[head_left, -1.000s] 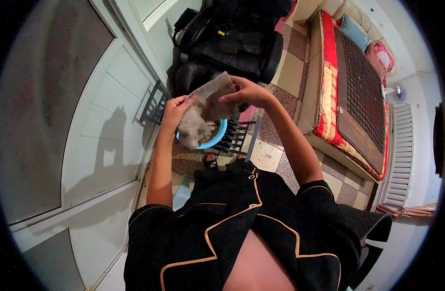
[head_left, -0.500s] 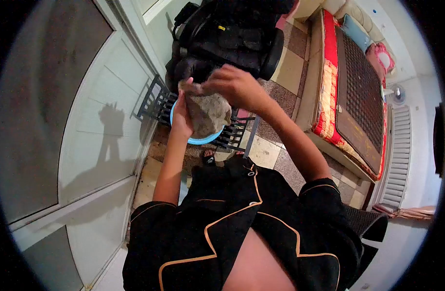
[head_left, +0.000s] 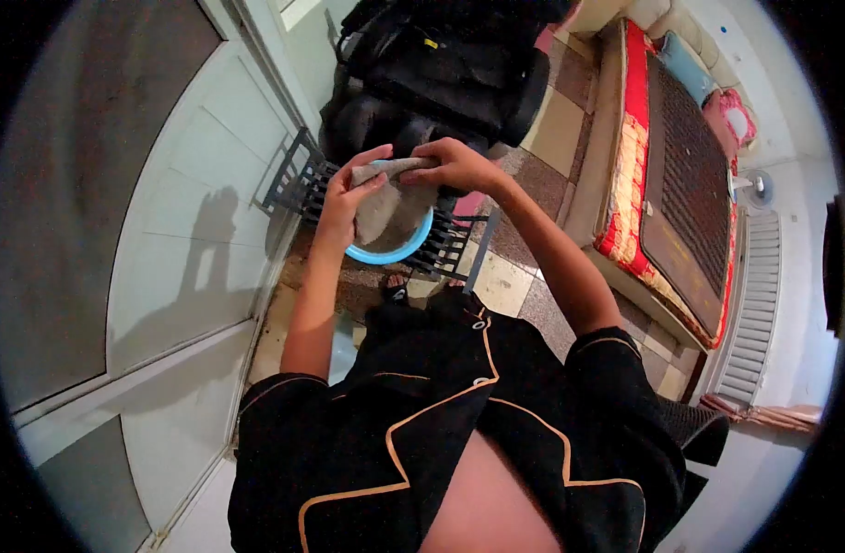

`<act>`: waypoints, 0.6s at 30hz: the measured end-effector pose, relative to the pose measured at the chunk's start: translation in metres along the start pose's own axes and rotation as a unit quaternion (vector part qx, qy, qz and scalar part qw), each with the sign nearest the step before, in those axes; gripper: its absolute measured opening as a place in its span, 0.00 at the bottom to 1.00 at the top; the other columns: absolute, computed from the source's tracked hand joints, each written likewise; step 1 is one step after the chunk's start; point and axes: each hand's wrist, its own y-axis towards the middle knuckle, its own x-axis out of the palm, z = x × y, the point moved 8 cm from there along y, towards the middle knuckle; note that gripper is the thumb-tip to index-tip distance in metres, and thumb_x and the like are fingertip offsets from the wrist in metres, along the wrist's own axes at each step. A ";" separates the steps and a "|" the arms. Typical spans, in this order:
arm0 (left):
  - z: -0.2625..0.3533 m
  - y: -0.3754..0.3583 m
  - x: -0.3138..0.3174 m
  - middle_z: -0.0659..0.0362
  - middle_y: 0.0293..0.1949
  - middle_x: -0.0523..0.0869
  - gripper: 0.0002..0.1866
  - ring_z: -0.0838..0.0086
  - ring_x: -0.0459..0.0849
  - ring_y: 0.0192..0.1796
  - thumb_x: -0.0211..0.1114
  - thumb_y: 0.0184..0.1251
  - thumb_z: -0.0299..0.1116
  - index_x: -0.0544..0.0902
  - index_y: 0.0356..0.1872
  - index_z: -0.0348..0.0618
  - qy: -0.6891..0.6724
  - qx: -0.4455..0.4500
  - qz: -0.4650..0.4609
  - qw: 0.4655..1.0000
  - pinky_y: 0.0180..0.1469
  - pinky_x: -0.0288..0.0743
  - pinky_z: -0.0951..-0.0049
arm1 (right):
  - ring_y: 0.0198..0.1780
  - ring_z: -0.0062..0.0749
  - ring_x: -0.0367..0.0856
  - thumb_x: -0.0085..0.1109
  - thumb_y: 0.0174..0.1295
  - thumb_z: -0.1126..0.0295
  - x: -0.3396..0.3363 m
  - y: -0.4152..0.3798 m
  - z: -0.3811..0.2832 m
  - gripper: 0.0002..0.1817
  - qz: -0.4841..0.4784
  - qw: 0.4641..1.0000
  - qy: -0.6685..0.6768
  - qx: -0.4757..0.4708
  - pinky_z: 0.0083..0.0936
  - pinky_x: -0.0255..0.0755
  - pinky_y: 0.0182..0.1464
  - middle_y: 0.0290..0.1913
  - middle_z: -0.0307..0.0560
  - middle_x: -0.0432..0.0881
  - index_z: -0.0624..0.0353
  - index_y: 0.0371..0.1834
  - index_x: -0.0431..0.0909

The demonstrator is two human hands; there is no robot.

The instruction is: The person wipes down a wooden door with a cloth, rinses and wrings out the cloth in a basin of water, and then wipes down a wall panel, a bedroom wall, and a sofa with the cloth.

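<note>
A grey-beige cloth point(head_left: 378, 214) hangs between my two hands, its top edge folded over. My left hand point(head_left: 343, 205) grips its left side, with the thumb across the front. At the upper right, the fingers and thumb of my right hand point(head_left: 457, 169) pinch the folded edge. Directly below is a light-blue basin point(head_left: 390, 257), its interior partly hidden by the cloth and hands. The basin rests on a black slatted rack point(head_left: 452, 251).
Beyond the rack stands a black padded chair point(head_left: 450, 78). A white door point(head_left: 192, 203) is close on the left. To the right, a bed point(head_left: 685, 184) has a dark mat and red-patterned bedding. Checkered floor tiles point(head_left: 556, 129) lie between chair and bed.
The cloth, spread wide before, is now folded at the top and narrower. My right hand has come down slightly and holds its edge. More of the basin shows.
</note>
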 end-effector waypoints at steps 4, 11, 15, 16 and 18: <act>-0.001 -0.014 -0.003 0.59 0.65 0.77 0.39 0.70 0.76 0.63 0.71 0.61 0.33 0.65 0.74 0.45 -0.166 0.053 0.040 0.984 0.66 0.67 0.70 | 0.38 0.15 0.75 0.68 0.62 0.62 0.007 -0.003 -0.023 0.16 0.019 0.992 0.116 -0.039 0.25 0.72 0.40 0.35 0.35 0.82 0.63 0.46 0.83; -0.101 0.021 -0.023 0.54 0.60 0.80 0.48 0.63 0.77 0.63 0.82 0.46 0.46 0.66 0.68 0.41 0.405 -0.120 0.009 0.906 0.60 0.74 0.63 | 0.29 0.47 0.84 0.62 0.60 0.62 0.023 0.024 -0.002 0.14 0.254 0.952 -0.152 -0.081 0.41 0.76 0.35 0.26 0.57 0.81 0.64 0.37 0.81; -0.070 0.013 -0.035 0.46 0.45 0.87 0.38 0.47 0.85 0.47 0.78 0.49 0.41 0.72 0.63 0.49 0.432 0.045 0.068 0.898 0.47 0.78 0.52 | 0.41 0.31 0.83 0.54 0.67 0.54 0.033 0.048 0.051 0.18 0.061 0.987 0.147 0.011 0.34 0.79 0.37 0.36 0.43 0.83 0.59 0.41 0.81; -0.070 0.014 -0.041 0.46 0.45 0.87 0.38 0.47 0.85 0.47 0.78 0.49 0.41 0.72 0.63 0.49 0.433 0.043 0.076 0.897 0.47 0.78 0.52 | 0.45 0.30 0.81 0.53 0.67 0.45 0.039 0.037 0.067 0.23 0.070 0.914 0.390 0.081 0.38 0.78 0.46 0.41 0.44 0.81 0.56 0.40 0.81; -0.077 0.024 -0.038 0.45 0.41 0.87 0.27 0.46 0.84 0.45 0.72 0.51 0.35 0.79 0.56 0.50 0.557 0.031 0.014 0.830 0.45 0.78 0.52 | 0.55 0.39 0.77 0.61 0.60 0.39 0.049 0.049 0.105 0.28 -0.053 0.891 0.405 0.201 0.52 0.71 0.55 0.55 0.42 0.79 0.57 0.41 0.80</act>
